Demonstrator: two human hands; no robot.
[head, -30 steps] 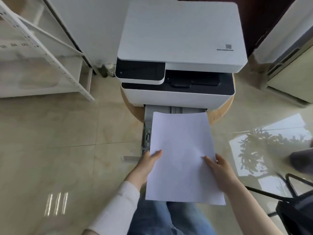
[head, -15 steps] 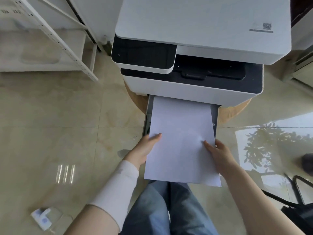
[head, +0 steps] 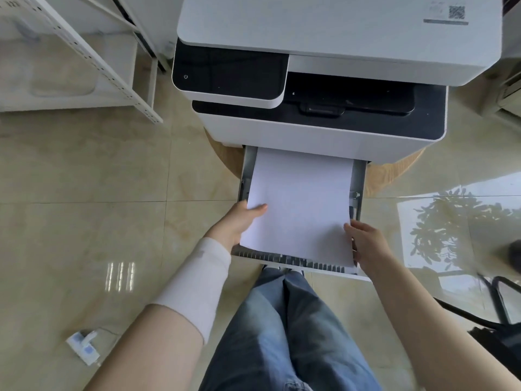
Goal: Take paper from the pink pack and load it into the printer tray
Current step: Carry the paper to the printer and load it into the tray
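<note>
Nearest, blue-jeaned legs (head: 290, 328). Left hand (head: 238, 222) and right hand (head: 366, 244), each grip pinched closed, hold the white paper stack (head: 298, 204) by its side edges, lying in the pulled-out grey printer tray (head: 293, 261); its far edge runs under the white-and-black printer (head: 324, 80).

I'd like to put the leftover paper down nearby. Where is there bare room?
Free: the floor tiles between the shelf rack and the white plug. Crowded: the open tray, filled by the paper and both hands, and the printer covering its round wooden stand.
</note>
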